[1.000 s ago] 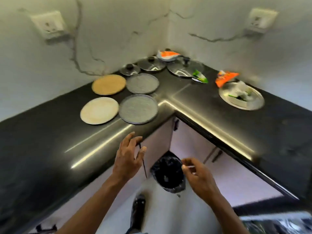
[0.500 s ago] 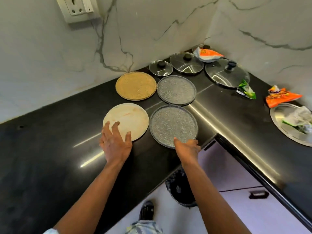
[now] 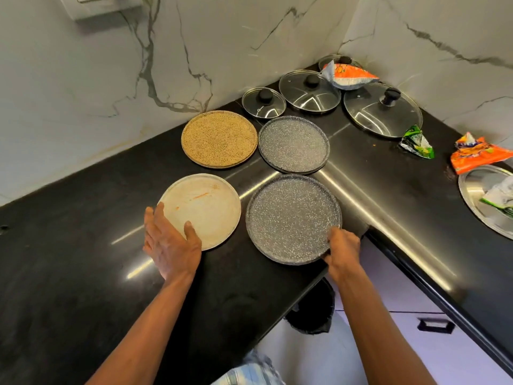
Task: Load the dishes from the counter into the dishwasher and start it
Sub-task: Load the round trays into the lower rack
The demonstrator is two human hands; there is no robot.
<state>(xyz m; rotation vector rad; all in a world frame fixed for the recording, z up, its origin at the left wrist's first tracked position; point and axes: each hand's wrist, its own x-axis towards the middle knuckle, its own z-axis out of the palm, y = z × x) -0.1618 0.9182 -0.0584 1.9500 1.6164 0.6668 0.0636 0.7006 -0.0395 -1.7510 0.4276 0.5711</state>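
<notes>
Four round plates lie on the black corner counter [image 3: 69, 259]. The near left one is a cream plate [image 3: 204, 207] with orange smears; my left hand [image 3: 169, 243] rests on its near left rim, thumb on top and fingers spread. Beside it is a grey speckled plate [image 3: 291, 218]; my right hand [image 3: 342, 245] grips its near right rim at the counter edge. Behind them sit a tan speckled plate [image 3: 219, 138] and a second grey speckled plate [image 3: 293, 144]. The dishwasher is not in view.
Three glass lids with black knobs [image 3: 263, 102] [image 3: 309, 91] [image 3: 383, 109] stand in the corner, a fourth partly hidden behind an orange snack wrapper [image 3: 349, 76]. Green [image 3: 416, 143] and orange wrappers [image 3: 480, 155] and a steel plate with rubbish [image 3: 472, 195] lie right. A black-lined bin [image 3: 313, 312] stands below.
Both hands rose from below the counter edge onto the counter. The left has settled on the cream plate's rim and the right has closed on the near grey plate's rim.
</notes>
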